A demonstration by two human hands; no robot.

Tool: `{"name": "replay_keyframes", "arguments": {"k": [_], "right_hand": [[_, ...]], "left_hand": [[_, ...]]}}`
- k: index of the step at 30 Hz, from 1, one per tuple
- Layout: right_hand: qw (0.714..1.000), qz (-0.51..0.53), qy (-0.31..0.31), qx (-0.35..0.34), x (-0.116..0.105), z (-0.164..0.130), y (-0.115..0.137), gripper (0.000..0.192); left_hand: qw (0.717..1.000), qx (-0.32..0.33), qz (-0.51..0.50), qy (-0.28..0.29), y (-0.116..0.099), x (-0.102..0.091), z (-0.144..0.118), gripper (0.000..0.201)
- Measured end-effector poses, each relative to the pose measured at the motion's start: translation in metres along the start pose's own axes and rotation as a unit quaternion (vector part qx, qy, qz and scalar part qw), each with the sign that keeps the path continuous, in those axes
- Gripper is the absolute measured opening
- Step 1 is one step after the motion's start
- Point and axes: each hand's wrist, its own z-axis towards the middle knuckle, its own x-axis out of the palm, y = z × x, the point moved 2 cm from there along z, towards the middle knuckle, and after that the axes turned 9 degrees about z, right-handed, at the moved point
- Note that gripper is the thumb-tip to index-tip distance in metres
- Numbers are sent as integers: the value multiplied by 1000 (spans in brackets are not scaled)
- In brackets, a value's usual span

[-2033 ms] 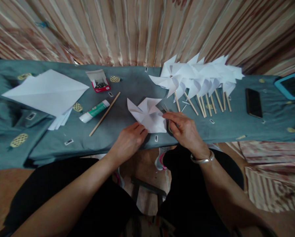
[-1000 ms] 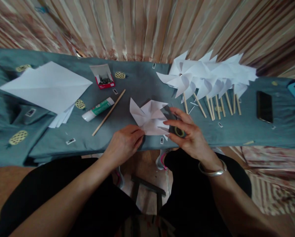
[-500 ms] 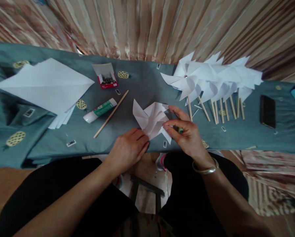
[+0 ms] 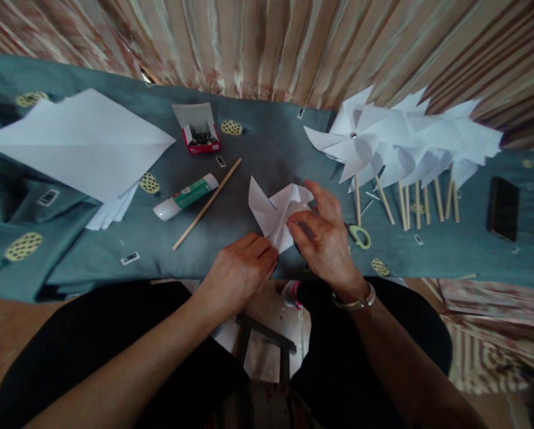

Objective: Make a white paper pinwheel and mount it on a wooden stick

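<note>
Head view: a part-folded white paper pinwheel (image 4: 278, 214) lies near the front edge of the cloth-covered table (image 4: 115, 256), between the two hands. One pointed blade stands up at its far left side.

The left hand (image 4: 244, 262) has its fingers drawn together, the tips closed on the near edge of the paper; the thumb's contact is partly hidden. The right hand (image 4: 324, 235) pinches a turned-in part of the paper near the middle between thumb and forefinger, with another finger extended at the far right edge.

To the left of the piece lie a wooden stick (image 4: 206, 205) and a glue stick (image 4: 186, 196), with an open box of metal pins (image 4: 202, 134) beyond. Green-handled scissors (image 4: 360, 227) lie just beside the right hand, and a row of assembled pinwheels (image 4: 405, 134) farther right.

Handling assessment: the paper is judged very light and thin, springy where curled, and liable to slide on the cloth, crease or tear at the inner cuts. Recommended holds: flat fingertip pressure near the centre, and a light pinch at each blade's tip, leaving the curves uncrushed.
</note>
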Motion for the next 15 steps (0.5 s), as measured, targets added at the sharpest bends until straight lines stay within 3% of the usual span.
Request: {"name": "replay_keyframes", "arguments": {"k": [15], "right_hand": [[999, -31, 29, 16, 6, 1, 0, 15]], "left_hand": [[1000, -13, -3, -1, 0, 0, 1, 14]]}}
